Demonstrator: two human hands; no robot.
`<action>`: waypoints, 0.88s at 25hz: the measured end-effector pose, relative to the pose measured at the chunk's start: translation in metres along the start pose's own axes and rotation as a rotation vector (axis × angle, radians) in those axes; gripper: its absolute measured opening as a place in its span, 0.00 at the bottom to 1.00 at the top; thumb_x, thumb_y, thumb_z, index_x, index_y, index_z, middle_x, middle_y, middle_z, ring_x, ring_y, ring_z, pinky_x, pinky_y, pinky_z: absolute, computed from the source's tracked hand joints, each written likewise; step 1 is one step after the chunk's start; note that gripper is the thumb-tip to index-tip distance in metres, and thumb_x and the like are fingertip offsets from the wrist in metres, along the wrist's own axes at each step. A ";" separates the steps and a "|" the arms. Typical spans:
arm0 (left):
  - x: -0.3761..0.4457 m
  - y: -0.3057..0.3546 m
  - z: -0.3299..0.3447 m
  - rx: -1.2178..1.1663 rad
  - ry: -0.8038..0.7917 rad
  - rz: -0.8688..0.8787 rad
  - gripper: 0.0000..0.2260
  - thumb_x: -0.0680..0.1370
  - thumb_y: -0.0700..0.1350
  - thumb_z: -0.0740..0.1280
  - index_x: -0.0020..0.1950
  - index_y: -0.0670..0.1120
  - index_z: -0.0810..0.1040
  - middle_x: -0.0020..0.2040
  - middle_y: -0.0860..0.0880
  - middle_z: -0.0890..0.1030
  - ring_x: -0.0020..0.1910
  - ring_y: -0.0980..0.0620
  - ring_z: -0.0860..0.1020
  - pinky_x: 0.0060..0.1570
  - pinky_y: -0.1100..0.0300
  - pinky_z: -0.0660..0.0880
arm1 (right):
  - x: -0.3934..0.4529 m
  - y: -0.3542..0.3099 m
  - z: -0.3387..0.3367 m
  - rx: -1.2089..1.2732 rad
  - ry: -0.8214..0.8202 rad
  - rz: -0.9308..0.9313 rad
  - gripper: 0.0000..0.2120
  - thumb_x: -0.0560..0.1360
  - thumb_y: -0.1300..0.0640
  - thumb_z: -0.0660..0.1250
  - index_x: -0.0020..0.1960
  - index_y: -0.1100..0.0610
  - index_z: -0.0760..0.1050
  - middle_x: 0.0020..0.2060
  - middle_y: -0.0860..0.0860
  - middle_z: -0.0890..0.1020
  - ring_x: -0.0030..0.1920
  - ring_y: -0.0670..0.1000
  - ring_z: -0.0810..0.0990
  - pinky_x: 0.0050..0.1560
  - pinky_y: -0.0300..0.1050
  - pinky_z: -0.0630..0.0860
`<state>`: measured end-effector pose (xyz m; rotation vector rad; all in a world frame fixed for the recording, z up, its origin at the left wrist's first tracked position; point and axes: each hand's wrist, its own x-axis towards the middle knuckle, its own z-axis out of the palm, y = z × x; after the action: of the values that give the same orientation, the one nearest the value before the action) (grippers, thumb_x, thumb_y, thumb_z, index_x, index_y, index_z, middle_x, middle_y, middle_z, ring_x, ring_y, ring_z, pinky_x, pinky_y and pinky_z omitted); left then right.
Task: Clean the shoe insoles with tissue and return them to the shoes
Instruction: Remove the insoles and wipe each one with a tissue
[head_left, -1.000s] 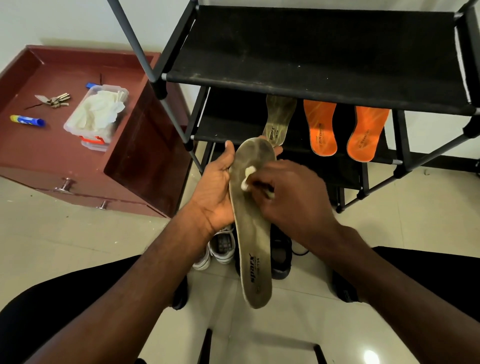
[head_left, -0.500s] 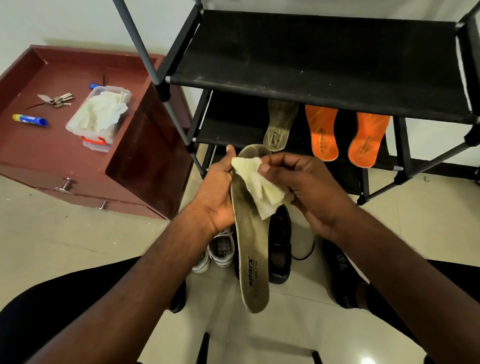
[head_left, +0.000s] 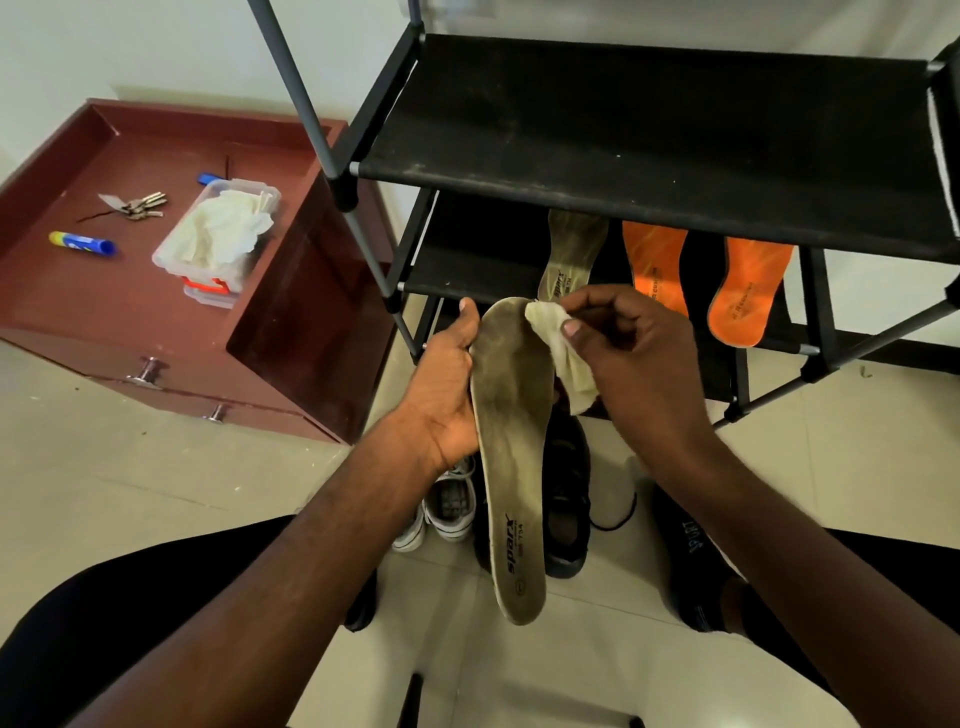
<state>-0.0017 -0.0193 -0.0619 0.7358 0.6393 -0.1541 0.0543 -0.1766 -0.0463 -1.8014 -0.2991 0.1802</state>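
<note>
Head view looked down on a pale tiled floor (head_left: 130, 493). At left stood a maroon cabinet (head_left: 104, 312) bearing a tube (head_left: 80, 243), keys (head_left: 136, 203) and a clear box (head_left: 218, 239) of tissues. Rightward rose a black rack (head_left: 649, 130); its lower shelf held a grey insole (head_left: 571, 252) and two orange insoles (head_left: 701, 280), their tops hidden under the upper shelf. Shoes (head_left: 566, 499) on the floor were partly hidden behind my insole (head_left: 514, 441) and arms. My left hand (head_left: 447, 395) gripped that insole's edge, thumb at the toe. My right hand (head_left: 634, 353) pinched a tissue (head_left: 561, 348) at the insole's right edge.
</note>
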 end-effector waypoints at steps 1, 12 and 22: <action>0.000 -0.001 0.000 0.001 -0.008 -0.007 0.29 0.85 0.63 0.55 0.68 0.42 0.80 0.59 0.40 0.85 0.54 0.42 0.85 0.57 0.46 0.80 | -0.004 0.001 0.004 -0.106 -0.027 -0.076 0.10 0.79 0.61 0.72 0.58 0.51 0.83 0.50 0.43 0.85 0.51 0.41 0.83 0.49 0.33 0.79; 0.000 -0.010 -0.004 -0.075 -0.177 -0.062 0.33 0.86 0.65 0.51 0.76 0.40 0.72 0.74 0.39 0.76 0.74 0.41 0.74 0.76 0.45 0.67 | -0.024 0.000 0.022 -0.364 -0.213 -0.298 0.10 0.74 0.63 0.77 0.55 0.56 0.86 0.50 0.48 0.87 0.51 0.43 0.84 0.55 0.40 0.81; 0.005 -0.017 -0.005 -0.129 -0.223 -0.090 0.34 0.86 0.65 0.50 0.76 0.39 0.71 0.75 0.40 0.74 0.76 0.42 0.72 0.74 0.47 0.69 | -0.026 -0.001 0.023 -0.413 -0.222 -0.232 0.08 0.73 0.64 0.76 0.51 0.55 0.87 0.46 0.47 0.88 0.47 0.43 0.85 0.53 0.44 0.82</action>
<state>-0.0065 -0.0282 -0.0779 0.5562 0.4650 -0.2709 0.0236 -0.1631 -0.0521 -2.1373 -0.7440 0.1623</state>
